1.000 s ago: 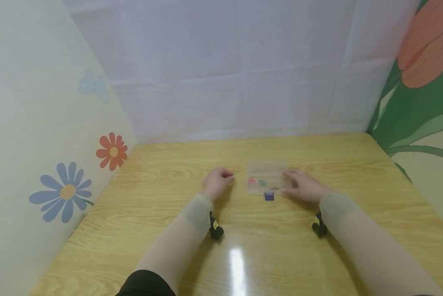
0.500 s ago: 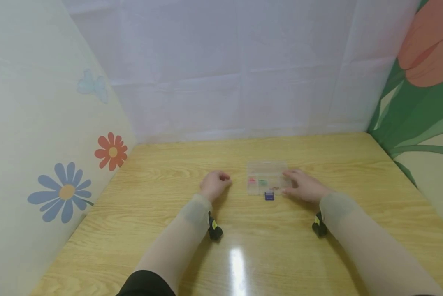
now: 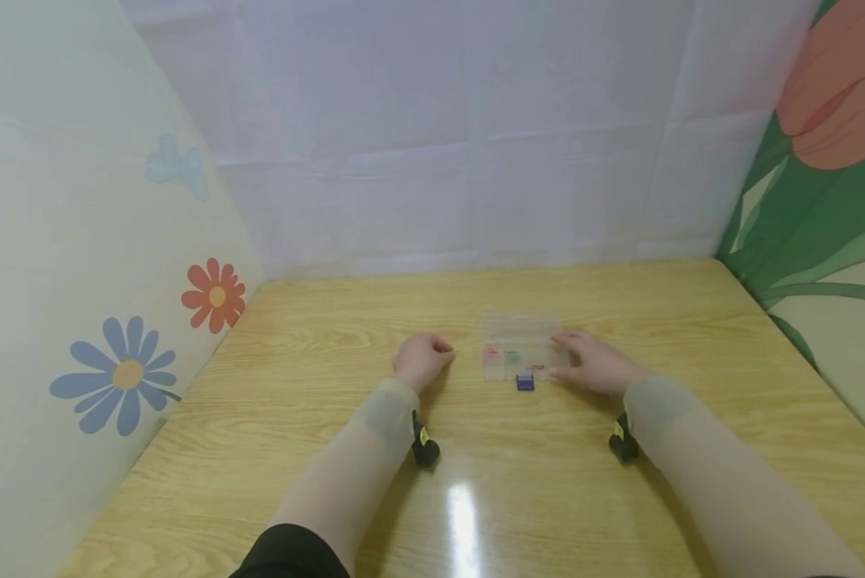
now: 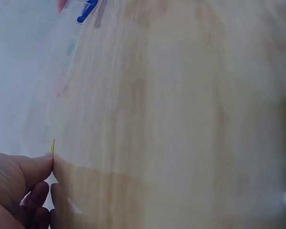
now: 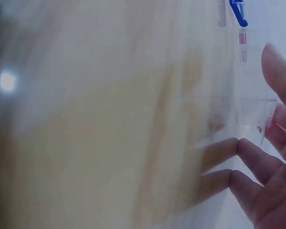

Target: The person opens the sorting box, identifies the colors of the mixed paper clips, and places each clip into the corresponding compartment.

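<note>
A clear plastic compartment box (image 3: 495, 371) lies on the table with its lid raised at the back, and a blue clasp (image 3: 525, 383) hangs at its front. Pink, green and reddish small pieces show inside. Left of the box, my left hand (image 3: 421, 361) pinches a thin yellow sliver (image 4: 53, 145) between thumb and forefinger; its exact kind is unclear. My right hand (image 3: 600, 365) holds the box's right end, thumb toward the front corner and forefinger farther back. In the right wrist view, two lower fingers (image 5: 257, 160) reach down to the tabletop.
The wood-grain table (image 3: 331, 449) runs back to a white cloth backdrop (image 3: 432, 160). Flower-painted walls flank it: pale on the left (image 3: 78, 241), green on the right (image 3: 837, 233). A bright light reflection (image 3: 463, 514) shows near the front.
My left hand moves slightly away from the box to the left, then a touch back right, its fingertips still together. My right hand and the box stay put.
</note>
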The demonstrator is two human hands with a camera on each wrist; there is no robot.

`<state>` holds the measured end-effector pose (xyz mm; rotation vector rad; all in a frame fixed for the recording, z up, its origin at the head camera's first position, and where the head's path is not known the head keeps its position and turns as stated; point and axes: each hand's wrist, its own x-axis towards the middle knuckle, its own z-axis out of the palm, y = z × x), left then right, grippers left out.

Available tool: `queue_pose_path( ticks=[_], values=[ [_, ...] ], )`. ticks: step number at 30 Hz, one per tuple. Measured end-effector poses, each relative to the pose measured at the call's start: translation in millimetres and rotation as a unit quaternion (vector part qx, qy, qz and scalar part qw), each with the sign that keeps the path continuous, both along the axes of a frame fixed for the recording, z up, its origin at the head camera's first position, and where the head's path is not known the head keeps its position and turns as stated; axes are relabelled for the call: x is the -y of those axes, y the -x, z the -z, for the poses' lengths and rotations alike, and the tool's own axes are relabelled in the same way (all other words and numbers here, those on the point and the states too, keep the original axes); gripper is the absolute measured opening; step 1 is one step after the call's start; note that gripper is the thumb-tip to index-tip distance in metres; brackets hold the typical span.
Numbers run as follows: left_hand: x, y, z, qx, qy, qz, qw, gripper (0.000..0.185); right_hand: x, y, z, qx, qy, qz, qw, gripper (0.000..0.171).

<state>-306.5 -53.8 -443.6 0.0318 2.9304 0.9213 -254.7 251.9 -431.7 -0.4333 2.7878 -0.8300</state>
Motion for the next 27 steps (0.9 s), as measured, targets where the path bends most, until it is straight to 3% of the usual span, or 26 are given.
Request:
queue_pose_path(
  ticks=[17, 27],
  values=[
    [-1.3, -3.6, -2.2, 0.008, -0.005, -0.003, 1.0, 0.009, 0.5, -0.5, 0.0, 0.0, 0.003, -0.001, 1.0, 0.073],
    [-3.0, -4.0, -2.1, 0.009, -0.037, 0.004, 0.9993, 0.008, 0.3, -1.0, -0.1, -0.005, 0.0, -0.002, 1.0, 0.073]
  ],
)
